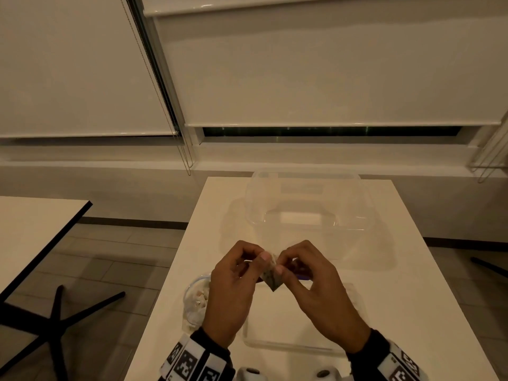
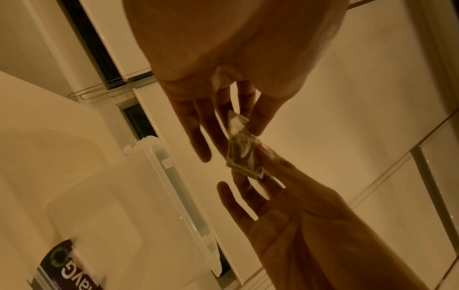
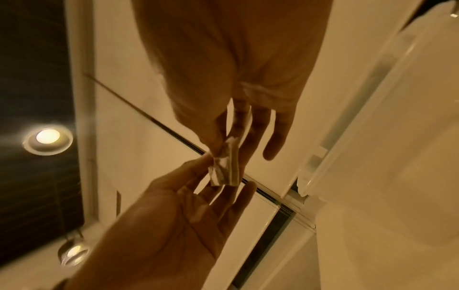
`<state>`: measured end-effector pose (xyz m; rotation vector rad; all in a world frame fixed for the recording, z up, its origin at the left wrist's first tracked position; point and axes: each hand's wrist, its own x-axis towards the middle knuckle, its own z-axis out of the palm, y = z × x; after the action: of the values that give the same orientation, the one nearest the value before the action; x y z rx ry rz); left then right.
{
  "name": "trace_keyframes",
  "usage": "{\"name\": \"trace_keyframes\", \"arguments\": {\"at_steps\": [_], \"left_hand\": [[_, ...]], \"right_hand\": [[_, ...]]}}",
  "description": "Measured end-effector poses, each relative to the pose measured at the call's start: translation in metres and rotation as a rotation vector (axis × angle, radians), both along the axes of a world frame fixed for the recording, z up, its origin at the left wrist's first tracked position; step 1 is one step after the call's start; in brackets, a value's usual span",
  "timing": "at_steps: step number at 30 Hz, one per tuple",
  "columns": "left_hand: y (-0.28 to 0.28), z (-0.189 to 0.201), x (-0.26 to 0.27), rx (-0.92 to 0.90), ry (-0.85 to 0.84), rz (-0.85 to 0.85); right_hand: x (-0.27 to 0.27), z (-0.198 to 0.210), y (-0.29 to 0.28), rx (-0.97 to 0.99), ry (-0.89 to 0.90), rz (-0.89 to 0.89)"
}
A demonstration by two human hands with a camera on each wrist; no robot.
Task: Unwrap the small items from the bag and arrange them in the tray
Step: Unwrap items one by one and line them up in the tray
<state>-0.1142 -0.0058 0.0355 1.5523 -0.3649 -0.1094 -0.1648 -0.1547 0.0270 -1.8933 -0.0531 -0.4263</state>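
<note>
A small item in a crinkled, speckled wrapper (image 1: 271, 279) hangs between both hands above the white table. My left hand (image 1: 263, 258) pinches its upper left edge and my right hand (image 1: 278, 268) pinches the right side. The left wrist view shows the wrapper (image 2: 242, 155) stretched between the left hand (image 2: 246, 125) above and the right hand (image 2: 259, 157) below. In the right wrist view the wrapped item (image 3: 227, 166) sits between the right hand (image 3: 219, 150) and the left hand (image 3: 209, 160). A shallow clear tray (image 1: 288, 349) lies under the hands. The bag (image 1: 195, 299) of small items lies at the left.
A large clear plastic box (image 1: 305, 215) stands at the far end of the table (image 1: 412, 284), its clipped rim (image 2: 171, 176) showing in the left wrist view. A purple label (image 2: 62, 264) shows on clear plastic. The table's left edge runs close to the bag; a second table (image 1: 33, 224) stands to the left.
</note>
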Motion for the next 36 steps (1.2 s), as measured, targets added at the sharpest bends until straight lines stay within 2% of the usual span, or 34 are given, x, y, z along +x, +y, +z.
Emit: {"name": "trace_keyframes", "arguments": {"at_steps": [3,7,11,14,17,22,25,28,33,36], "left_hand": [[0.001,0.002,-0.001,0.033,-0.055,-0.021],[0.004,0.008,0.0,0.046,-0.115,-0.014],[0.005,0.011,0.006,0.08,-0.078,-0.044],[0.007,0.012,0.01,0.041,-0.039,-0.061],[0.006,0.013,0.008,-0.006,0.005,-0.1],[0.006,0.013,0.008,0.005,-0.011,-0.128],[0.005,0.012,0.01,0.051,-0.048,-0.133],[0.005,0.01,0.012,0.059,-0.03,-0.168],[0.014,0.008,0.019,0.093,-0.03,-0.294],[0.011,0.013,0.015,0.16,-0.061,-0.358]], "right_hand": [[-0.001,0.001,-0.003,0.051,0.041,0.036],[0.0,0.003,-0.005,0.018,0.034,0.005],[0.0,0.002,-0.004,0.069,0.029,0.031],[-0.002,0.004,-0.003,0.079,0.054,0.076],[-0.003,0.0,-0.005,-0.011,0.048,0.02],[-0.003,-0.008,-0.007,-0.34,0.007,-0.075],[-0.005,-0.008,-0.006,-0.354,0.027,-0.095],[-0.007,-0.002,-0.004,-0.264,0.038,-0.084],[-0.008,0.013,-0.011,0.201,-0.014,-0.157],[-0.007,0.018,-0.016,0.252,0.103,-0.022]]}}
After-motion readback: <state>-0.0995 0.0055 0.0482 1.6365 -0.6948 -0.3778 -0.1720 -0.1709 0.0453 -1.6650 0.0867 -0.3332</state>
